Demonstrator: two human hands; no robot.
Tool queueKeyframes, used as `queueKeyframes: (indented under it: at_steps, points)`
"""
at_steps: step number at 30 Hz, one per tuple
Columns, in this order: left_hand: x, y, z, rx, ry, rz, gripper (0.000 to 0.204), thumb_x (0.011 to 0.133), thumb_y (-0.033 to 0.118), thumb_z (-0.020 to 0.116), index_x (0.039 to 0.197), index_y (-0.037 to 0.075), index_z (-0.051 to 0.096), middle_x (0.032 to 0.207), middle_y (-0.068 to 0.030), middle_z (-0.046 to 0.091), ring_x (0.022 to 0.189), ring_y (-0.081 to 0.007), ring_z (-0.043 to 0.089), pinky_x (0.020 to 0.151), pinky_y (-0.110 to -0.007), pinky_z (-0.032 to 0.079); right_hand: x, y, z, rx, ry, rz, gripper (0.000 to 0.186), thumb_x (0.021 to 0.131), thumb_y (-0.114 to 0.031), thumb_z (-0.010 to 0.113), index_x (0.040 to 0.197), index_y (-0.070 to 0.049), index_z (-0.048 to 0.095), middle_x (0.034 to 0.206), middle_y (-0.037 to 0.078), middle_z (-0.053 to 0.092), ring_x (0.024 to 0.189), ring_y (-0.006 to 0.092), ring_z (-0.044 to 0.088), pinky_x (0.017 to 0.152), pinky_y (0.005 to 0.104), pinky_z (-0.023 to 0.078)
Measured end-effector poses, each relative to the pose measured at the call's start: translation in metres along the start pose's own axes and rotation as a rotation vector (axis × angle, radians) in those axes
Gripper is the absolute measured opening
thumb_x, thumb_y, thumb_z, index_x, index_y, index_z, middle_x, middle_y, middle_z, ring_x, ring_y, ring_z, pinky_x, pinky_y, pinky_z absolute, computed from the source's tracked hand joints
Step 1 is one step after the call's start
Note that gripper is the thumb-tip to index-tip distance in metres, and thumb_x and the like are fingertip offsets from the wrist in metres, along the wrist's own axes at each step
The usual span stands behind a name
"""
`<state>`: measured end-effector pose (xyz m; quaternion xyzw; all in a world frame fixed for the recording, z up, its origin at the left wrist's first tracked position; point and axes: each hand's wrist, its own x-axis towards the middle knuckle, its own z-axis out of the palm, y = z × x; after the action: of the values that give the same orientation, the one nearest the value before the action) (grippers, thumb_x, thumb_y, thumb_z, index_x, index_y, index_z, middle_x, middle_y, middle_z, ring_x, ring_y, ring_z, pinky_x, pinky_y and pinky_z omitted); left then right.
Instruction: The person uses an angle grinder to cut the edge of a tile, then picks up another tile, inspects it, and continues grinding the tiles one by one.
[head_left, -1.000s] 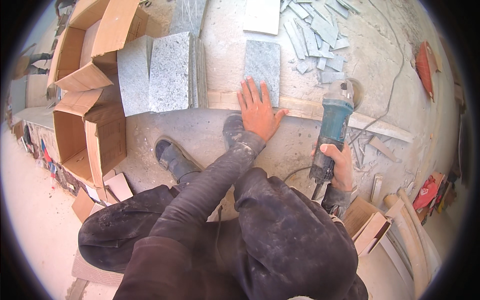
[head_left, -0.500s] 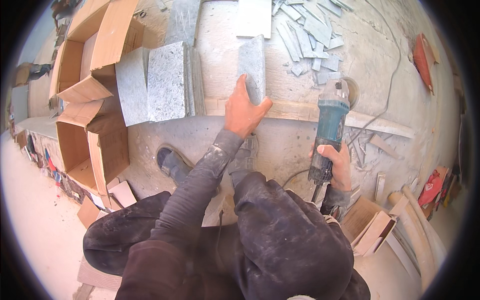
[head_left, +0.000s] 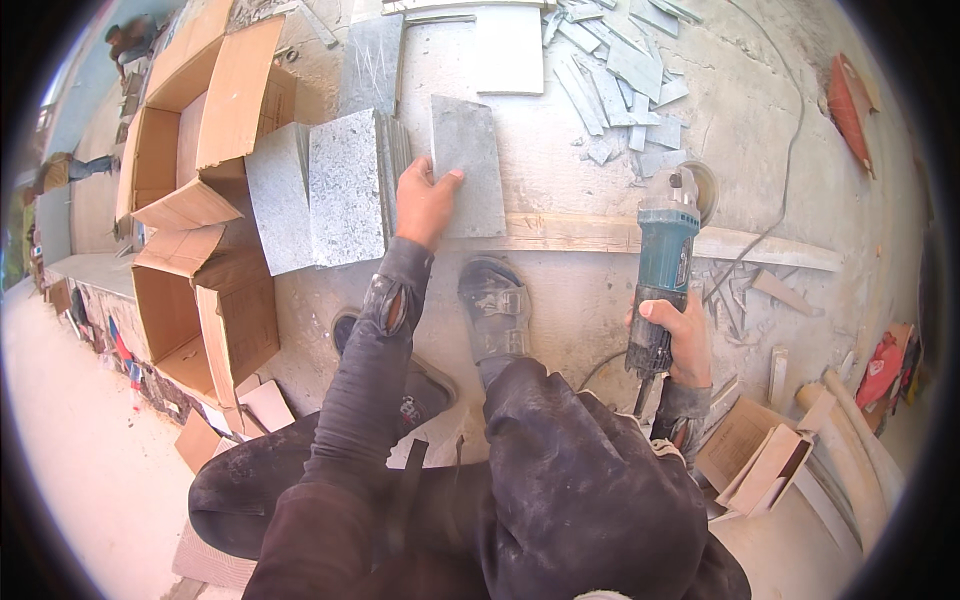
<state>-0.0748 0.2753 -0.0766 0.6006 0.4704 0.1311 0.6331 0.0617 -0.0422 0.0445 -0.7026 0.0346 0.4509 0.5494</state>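
Note:
My left hand is closed on the left edge of a grey stone tile, with the thumb on its face and the other fingers mostly hidden. The tile is beside a row of upright stone tiles, whose front one has a speckled face. My right hand grips a teal and black angle grinder by its body, the disc end pointing away from me. I cannot tell whether the disc is spinning. Beneath the held tile runs a long wooden strip.
Cut stone offcuts lie in a heap at the far right. A white tile and a scratched grey slab lie at the back. Open cardboard boxes stand on the left. A cord curves along the right.
My left hand has moved left and closed on the tile's edge, and the tile now shows its broad face near the stack. My right hand still holds the grinder in about the same place.

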Motion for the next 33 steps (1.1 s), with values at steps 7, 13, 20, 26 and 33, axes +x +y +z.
queueKeyframes:
  at_steps: [7,13,20,26,33]
  points:
    - [-0.068,0.086,-0.001,-0.645,-0.305,-0.006,0.039,0.101,0.005,0.059,0.137,-0.001,0.047,0.125,-0.0124,0.065,0.113,-0.0172,0.064,0.097,-0.033,0.053,0.003,0.005,-0.005,0.007,0.002,0.044,0.036,0.075,-0.018,0.074,0.102,0.000,0.059,0.079,0.010,0.068,0.066,0.0162,0.065,0.063,0.0285,0.053]
    - [-0.089,0.133,-0.002,-0.687,-0.321,0.146,0.046,0.098,0.007,0.064,0.138,-0.004,0.045,0.133,-0.0132,0.059,0.123,-0.0181,0.056,0.106,-0.034,0.045,-0.001,0.002,-0.004,0.012,-0.012,0.016,0.036,0.075,-0.018,0.074,0.102,0.000,0.059,0.079,0.010,0.068,0.065,0.0157,0.064,0.061,0.0285,0.052]
    - [-0.090,0.134,-0.006,-0.541,-0.211,0.316,0.040,0.101,0.008,0.061,0.137,0.000,0.048,0.131,-0.0103,0.061,0.121,-0.0159,0.057,0.104,-0.033,0.046,0.001,0.000,0.003,0.004,-0.017,-0.026,0.033,0.077,-0.020,0.074,0.098,0.001,0.062,0.075,0.012,0.068,0.061,0.0181,0.066,0.057,0.0299,0.054]
    - [-0.092,0.135,-0.006,-0.547,-0.226,0.318,0.039,0.099,0.010,0.065,0.132,-0.003,0.049,0.129,-0.0115,0.060,0.122,-0.0156,0.055,0.103,-0.031,0.045,0.000,0.002,0.003,0.008,-0.007,-0.027,0.034,0.077,-0.021,0.074,0.100,0.001,0.061,0.075,0.012,0.069,0.063,0.0183,0.067,0.059,0.0300,0.055]
    - [-0.097,0.140,-0.007,-0.451,-0.162,0.398,0.034,0.099,0.011,0.066,0.127,-0.003,0.052,0.121,-0.0100,0.063,0.114,-0.0148,0.059,0.097,-0.029,0.047,0.000,0.000,0.003,-0.014,-0.011,-0.034,0.033,0.077,-0.021,0.074,0.099,0.001,0.062,0.076,0.012,0.069,0.063,0.0183,0.067,0.059,0.0296,0.055]
